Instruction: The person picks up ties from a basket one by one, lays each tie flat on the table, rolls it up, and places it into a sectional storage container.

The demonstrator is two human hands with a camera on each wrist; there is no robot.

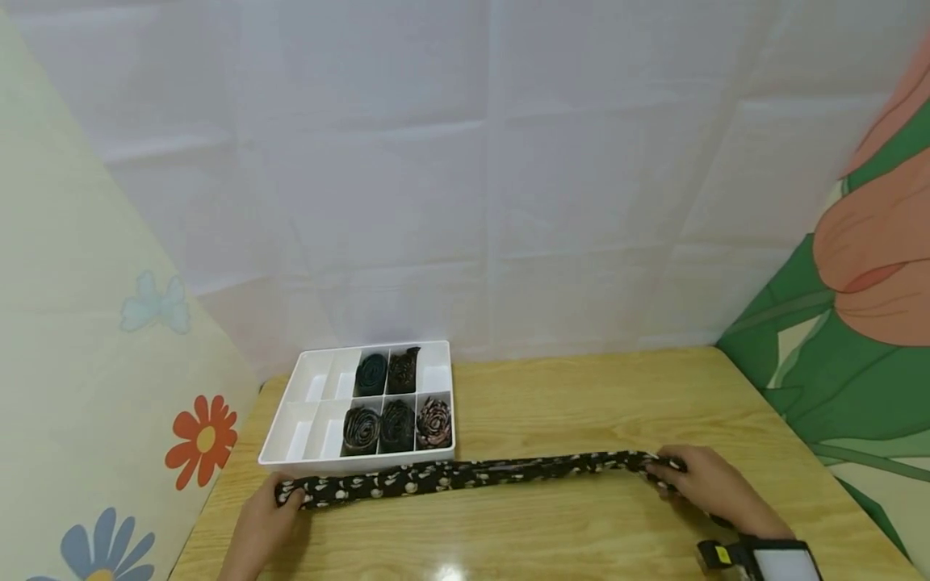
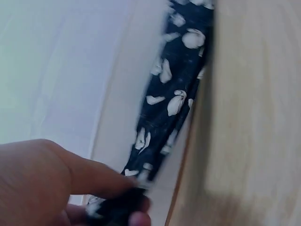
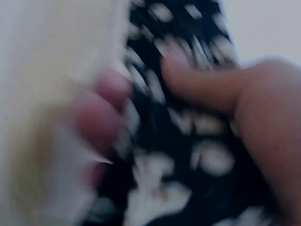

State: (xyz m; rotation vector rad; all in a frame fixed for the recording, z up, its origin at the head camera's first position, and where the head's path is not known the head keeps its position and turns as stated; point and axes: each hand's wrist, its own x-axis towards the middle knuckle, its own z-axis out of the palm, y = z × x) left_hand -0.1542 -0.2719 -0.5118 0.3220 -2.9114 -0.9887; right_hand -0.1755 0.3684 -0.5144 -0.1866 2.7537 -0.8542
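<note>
A long strip of black cloth [image 1: 443, 476] with a white floral print is stretched from side to side just in front of the tray. At its left end, my left hand [image 1: 263, 516] pinches the fabric between thumb and fingers. My right hand [image 1: 708, 484] grips it near the other end, and a short dark length hangs past that hand. Close up in the left wrist view, the cloth [image 2: 171, 94] runs away from the thumb in a narrow folded band. The right wrist view is blurred, with the thumb lying across the printed cloth [image 3: 160, 141].
A white divided tray [image 1: 356, 466] stands at the back left of the wooden table [image 1: 581, 532]. Several dark patterned cloth rolls [image 1: 362, 428] sit in its compartments. White sheeting [image 1: 581, 202] hangs behind, with floral panels at both sides.
</note>
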